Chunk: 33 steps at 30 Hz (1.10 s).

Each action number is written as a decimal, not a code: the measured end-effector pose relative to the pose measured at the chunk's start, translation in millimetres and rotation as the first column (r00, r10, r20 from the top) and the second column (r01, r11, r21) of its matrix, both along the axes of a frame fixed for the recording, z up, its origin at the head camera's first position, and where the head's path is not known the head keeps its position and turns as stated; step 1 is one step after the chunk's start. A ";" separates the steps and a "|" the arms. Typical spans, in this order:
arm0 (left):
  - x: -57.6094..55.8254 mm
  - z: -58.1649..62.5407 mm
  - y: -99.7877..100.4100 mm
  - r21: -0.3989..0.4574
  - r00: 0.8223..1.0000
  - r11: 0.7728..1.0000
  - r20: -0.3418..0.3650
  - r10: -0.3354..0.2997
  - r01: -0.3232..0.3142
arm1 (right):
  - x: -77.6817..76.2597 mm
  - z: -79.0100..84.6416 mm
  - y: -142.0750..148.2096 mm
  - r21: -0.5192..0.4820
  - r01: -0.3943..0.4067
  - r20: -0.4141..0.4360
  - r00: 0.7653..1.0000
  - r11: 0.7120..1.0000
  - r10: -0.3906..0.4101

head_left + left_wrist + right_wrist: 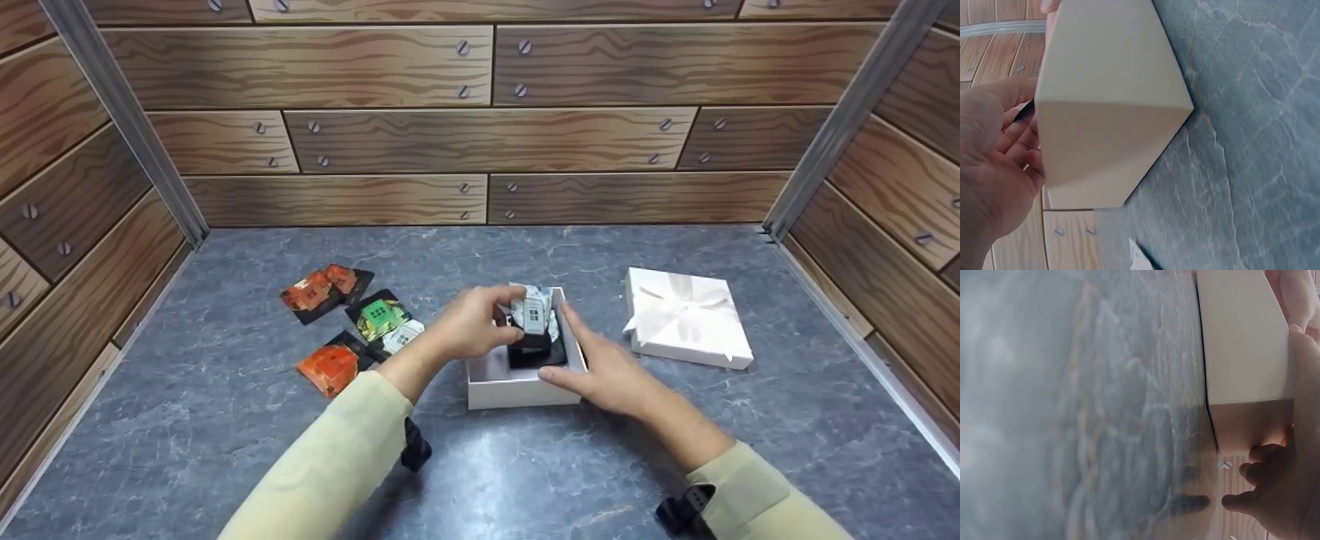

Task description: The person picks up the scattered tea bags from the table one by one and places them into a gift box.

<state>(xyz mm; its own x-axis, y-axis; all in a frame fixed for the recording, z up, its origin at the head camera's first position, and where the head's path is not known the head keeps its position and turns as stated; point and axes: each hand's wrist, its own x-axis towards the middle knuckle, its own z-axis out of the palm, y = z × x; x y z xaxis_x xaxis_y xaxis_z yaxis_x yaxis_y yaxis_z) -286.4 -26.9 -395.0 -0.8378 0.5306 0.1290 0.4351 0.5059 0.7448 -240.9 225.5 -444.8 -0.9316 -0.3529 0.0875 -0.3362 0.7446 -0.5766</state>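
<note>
A white open-topped box (pixel 523 394) stands on the table in the middle of the head view. Over its opening, my left hand (pixel 474 324) pinches a small black sachet with a pale grey-white label (pixel 535 316) between thumb and fingers. More dark packaging (pixel 538 357) lies inside the box beneath it. My right hand (pixel 611 373) grips the box at its right side, the thumb at the front rim and the fingers along the outer wall. In the left wrist view, the box wall (pixel 1109 56) hides most of what the left fingers (pixel 1019 138) hold.
Left of the box lie several loose sachets: orange-red ones (pixel 307 295), another orange one (pixel 330 367), a green one (pixel 380 313) and a white one (pixel 403 336). A white lid with a ribbon bow (pixel 686 311) rests to the right. Wood-patterned walls (pixel 487 142) enclose the table.
</note>
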 end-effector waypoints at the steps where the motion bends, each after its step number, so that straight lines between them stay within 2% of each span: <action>1: -0.5 -1.2 1.5 -0.003 1.000 1.000 0.004 -0.007 0.007 | 0.2 0.0 -0.1 -0.002 -0.003 -0.001 1.000 1.000 0.003; 6: -2.6 -6.6 7.5 -0.014 1.000 1.000 0.011 -0.022 0.022 | 1.0 0.3 -0.4 0.002 -0.005 0.001 1.000 1.000 0.005; 8: -2.7 -7.6 9.4 -0.036 1.000 0.999 -0.007 -0.024 0.024 | 1.5 0.9 -0.6 0.008 0.001 0.010 1.000 1.000 -0.001; 16: -6.0 -9.6 15.6 -0.200 0.994 0.980 -0.103 -0.043 0.021 | 1.2 0.3 -0.8 0.001 -0.002 0.003 1.000 1.000 0.002; 20: -8.3 -9.8 17.9 -0.280 0.993 0.960 -0.115 -0.041 0.008 | 1.1 -0.2 -0.7 0.002 -0.001 0.006 1.000 1.000 0.001; 27: -7.0 -6.7 21.8 -0.418 0.989 0.908 -0.140 -0.039 -0.023 | 1.1 0.0 -0.9 0.005 0.001 0.011 1.000 1.000 -0.001; 33: -7.8 -6.8 24.2 -0.471 0.985 0.881 -0.164 -0.045 -0.039 | 1.4 0.2 -1.2 -0.003 -0.001 0.015 1.000 1.000 0.001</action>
